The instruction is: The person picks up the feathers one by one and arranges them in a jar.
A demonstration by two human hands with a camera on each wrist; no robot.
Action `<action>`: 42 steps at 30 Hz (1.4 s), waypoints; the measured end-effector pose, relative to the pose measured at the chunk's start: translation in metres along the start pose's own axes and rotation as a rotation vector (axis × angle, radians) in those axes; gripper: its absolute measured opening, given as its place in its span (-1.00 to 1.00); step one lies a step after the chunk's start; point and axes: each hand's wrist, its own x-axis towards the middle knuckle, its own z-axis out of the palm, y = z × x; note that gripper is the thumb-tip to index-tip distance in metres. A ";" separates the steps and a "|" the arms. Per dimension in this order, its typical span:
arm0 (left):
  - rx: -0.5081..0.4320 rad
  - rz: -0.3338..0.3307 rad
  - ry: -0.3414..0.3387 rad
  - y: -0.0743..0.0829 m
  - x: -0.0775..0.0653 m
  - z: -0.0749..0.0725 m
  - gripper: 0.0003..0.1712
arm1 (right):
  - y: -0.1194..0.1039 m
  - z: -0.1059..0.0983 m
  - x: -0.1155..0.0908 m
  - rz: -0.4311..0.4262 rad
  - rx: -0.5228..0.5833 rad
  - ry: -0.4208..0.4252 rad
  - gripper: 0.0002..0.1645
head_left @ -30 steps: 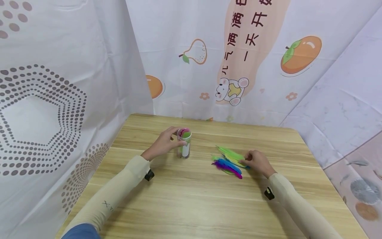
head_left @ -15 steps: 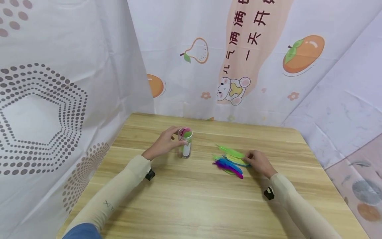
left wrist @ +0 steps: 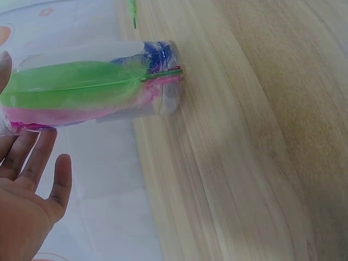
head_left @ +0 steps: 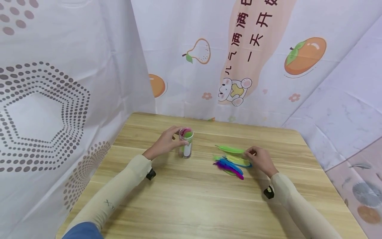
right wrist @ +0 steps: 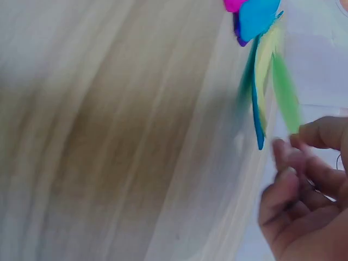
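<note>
My left hand (head_left: pixel 164 143) grips a clear jar (head_left: pixel 187 151) that stands upright on the table, thumb in front and fingers behind. Inside it are a green feather (left wrist: pixel 81 84), a pink feather (left wrist: pixel 65 115) and something dark blue near the base. Between thumb and forefinger, my right hand (head_left: pixel 262 162) pinches the tip of a light green feather (head_left: pixel 229 149), whose quill points left toward the jar. Below this feather lies a loose pile with a yellow feather (head_left: pixel 238 161), a blue feather (head_left: pixel 232 165) and a purple-magenta feather (head_left: pixel 238 174).
The wooden table (head_left: pixel 191 205) runs up to a printed curtain (head_left: pixel 173 66) at the back. Another patterned cloth (head_left: pixel 101 83) hangs along the left side. A dark wrist device (head_left: pixel 150 174) is strapped below the left sleeve, and a similar device (head_left: pixel 269 192) on the right.
The right hand has drawn the light green feather slightly up and away from the pile, widening the gap to the yellow one. The left hand keeps its hold on the jar.
</note>
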 end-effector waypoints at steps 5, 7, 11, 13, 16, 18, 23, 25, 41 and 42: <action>-0.001 0.000 0.000 0.000 0.000 0.001 -0.29 | -0.001 0.004 0.002 0.084 0.051 -0.053 -0.57; -0.002 0.000 -0.001 -0.001 0.000 0.001 -0.29 | -0.001 0.006 0.003 0.105 0.060 -0.059 -0.46; -0.002 -0.004 -0.001 0.000 0.000 0.001 -0.29 | -0.004 0.010 0.004 0.107 0.047 -0.048 -0.35; -0.002 -0.005 0.000 0.000 0.000 0.001 -0.29 | -0.006 0.012 0.005 0.116 0.033 -0.032 -0.42; -0.005 0.000 -0.001 -0.001 0.000 0.001 -0.29 | -0.011 0.012 0.005 0.133 0.020 -0.007 -0.54; -0.006 0.003 -0.001 -0.001 0.000 0.001 -0.29 | -0.013 0.012 0.007 0.145 0.019 0.004 -0.55; -0.010 0.001 0.001 -0.002 0.000 0.001 -0.31 | -0.016 0.017 0.015 0.102 0.008 -0.011 -0.48; -0.011 -0.002 -0.002 -0.002 0.000 0.001 -0.31 | -0.016 0.020 0.018 0.089 -0.012 -0.022 -0.48; -0.016 -0.008 0.001 0.000 -0.001 0.002 -0.31 | -0.021 0.024 0.021 0.069 -0.007 -0.047 -0.77; -0.015 -0.009 0.001 -0.001 -0.001 0.001 -0.31 | -0.021 0.024 0.020 0.072 0.001 -0.047 -0.78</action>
